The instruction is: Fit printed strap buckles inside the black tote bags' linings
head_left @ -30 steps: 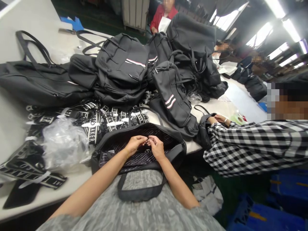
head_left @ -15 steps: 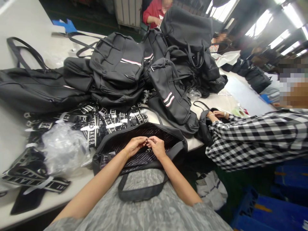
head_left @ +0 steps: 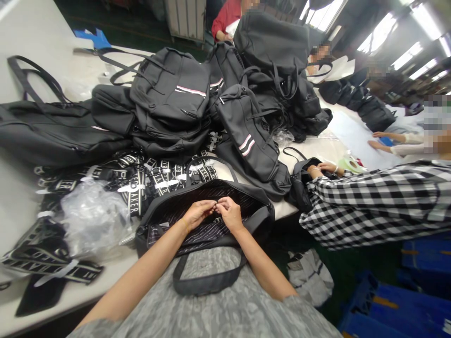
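Note:
An open black bag [head_left: 165, 206] with a striped lining lies at the table's near edge, one handle hanging over my lap. My left hand [head_left: 197, 213] and my right hand [head_left: 230, 213] are both inside its mouth, fingertips pinched together and touching each other over something small and dark that I cannot make out. Behind the bag lies a row of black straps with white lettering [head_left: 155, 178].
A heap of black bags [head_left: 197, 103] fills the table's middle and back. Crumpled clear plastic [head_left: 93, 213] lies at the left, more lettered straps [head_left: 49, 265] beside it. A person in a checked shirt [head_left: 369, 202] works at my right, others farther back. Blue crates [head_left: 405, 305] stand on the floor.
My hands stay pinched together inside the bag, hardly moving. The view has shifted slightly. The person in the checked shirt has leaned a little.

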A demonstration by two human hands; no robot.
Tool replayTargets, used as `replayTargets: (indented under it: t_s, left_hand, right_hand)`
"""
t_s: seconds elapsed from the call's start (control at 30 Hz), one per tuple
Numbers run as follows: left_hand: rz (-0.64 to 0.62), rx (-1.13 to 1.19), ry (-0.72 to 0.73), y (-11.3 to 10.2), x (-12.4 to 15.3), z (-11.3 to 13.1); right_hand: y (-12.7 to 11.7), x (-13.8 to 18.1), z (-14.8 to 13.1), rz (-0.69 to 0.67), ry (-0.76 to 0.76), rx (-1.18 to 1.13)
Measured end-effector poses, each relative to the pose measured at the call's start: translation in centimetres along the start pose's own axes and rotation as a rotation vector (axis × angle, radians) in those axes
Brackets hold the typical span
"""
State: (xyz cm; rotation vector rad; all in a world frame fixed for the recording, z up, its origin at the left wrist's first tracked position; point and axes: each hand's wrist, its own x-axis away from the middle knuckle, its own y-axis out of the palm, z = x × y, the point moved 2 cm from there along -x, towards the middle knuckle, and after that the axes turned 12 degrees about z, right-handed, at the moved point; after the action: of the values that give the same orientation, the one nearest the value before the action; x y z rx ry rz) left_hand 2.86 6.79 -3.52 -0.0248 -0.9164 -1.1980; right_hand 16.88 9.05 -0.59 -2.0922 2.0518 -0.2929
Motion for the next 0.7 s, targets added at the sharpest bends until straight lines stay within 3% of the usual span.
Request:
replayTargets:
  t_s: [0.33, 0.7]
  left_hand:
    - [-0.001, -0.106, 0.092, -0.1, -0.2, -0.1]
    - [0.048, -0.501, 0.449, 0.3, 0.5, 1.4]
  right_hand:
    - [-0.2, 0.2, -0.7, -0.032, -0.132, 0.163]
    - [-0.4, 0.6, -0.8, -0.023, -0.096, 0.143]
